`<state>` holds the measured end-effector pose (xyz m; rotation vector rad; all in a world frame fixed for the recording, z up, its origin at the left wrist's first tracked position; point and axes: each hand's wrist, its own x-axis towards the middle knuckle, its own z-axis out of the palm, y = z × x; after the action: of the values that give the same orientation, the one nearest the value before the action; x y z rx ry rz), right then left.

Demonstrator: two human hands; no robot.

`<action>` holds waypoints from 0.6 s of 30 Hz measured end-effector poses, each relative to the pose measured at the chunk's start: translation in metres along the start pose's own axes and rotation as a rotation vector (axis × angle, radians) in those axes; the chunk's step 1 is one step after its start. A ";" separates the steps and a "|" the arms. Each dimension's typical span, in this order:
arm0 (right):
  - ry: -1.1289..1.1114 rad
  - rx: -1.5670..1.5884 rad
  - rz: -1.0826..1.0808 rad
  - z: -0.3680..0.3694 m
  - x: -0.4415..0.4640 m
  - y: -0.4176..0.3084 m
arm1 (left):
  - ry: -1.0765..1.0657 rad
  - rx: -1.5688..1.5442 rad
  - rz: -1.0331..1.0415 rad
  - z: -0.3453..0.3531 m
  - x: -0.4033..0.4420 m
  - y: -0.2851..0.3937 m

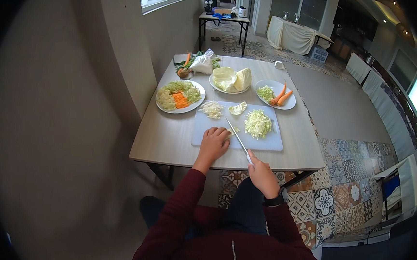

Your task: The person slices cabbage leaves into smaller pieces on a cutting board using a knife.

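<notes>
My right hand (261, 173) is closed around the handle of a kitchen knife (238, 139), whose blade points away from me over the white cutting board (202, 125). Left of the blade, my left hand (214, 143) rests on the board with bent fingers, holding down a small pale piece of cabbage (234, 130) that is mostly hidden. A heap of shredded cabbage (258, 124) lies to the right of the knife. Farther back on the board are a loose cabbage leaf (238, 108) and a smaller pile of pale shreds (211, 110).
Behind the board stand a plate (199, 100) of shredded vegetables with carrot strips, a plate (230, 92) of cabbage leaves, and an oval plate (290, 106) with carrots and green shreds. A white plastic bag (202, 64) and vegetables sit at the far left. A wall (113, 88) flanks the table.
</notes>
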<state>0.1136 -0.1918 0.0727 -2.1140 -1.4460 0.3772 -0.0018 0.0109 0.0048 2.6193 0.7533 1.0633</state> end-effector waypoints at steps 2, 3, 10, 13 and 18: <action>-0.010 -0.025 0.026 -0.001 0.000 -0.006 | -0.003 0.000 -0.001 -0.001 0.000 0.000; -0.015 -0.013 0.028 -0.001 -0.001 -0.005 | -0.004 0.001 -0.001 0.000 0.000 -0.001; -0.011 0.006 0.020 -0.005 -0.033 0.005 | -0.007 0.000 -0.004 -0.001 0.001 0.000; -0.013 0.023 0.027 -0.009 -0.042 0.006 | -0.001 -0.011 -0.004 0.000 0.000 -0.001; 0.003 0.008 0.016 -0.005 -0.047 0.005 | -0.001 -0.019 -0.008 -0.001 0.001 0.000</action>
<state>0.1024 -0.2379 0.0702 -2.1197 -1.4243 0.3850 -0.0017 0.0115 0.0059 2.5985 0.7490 1.0619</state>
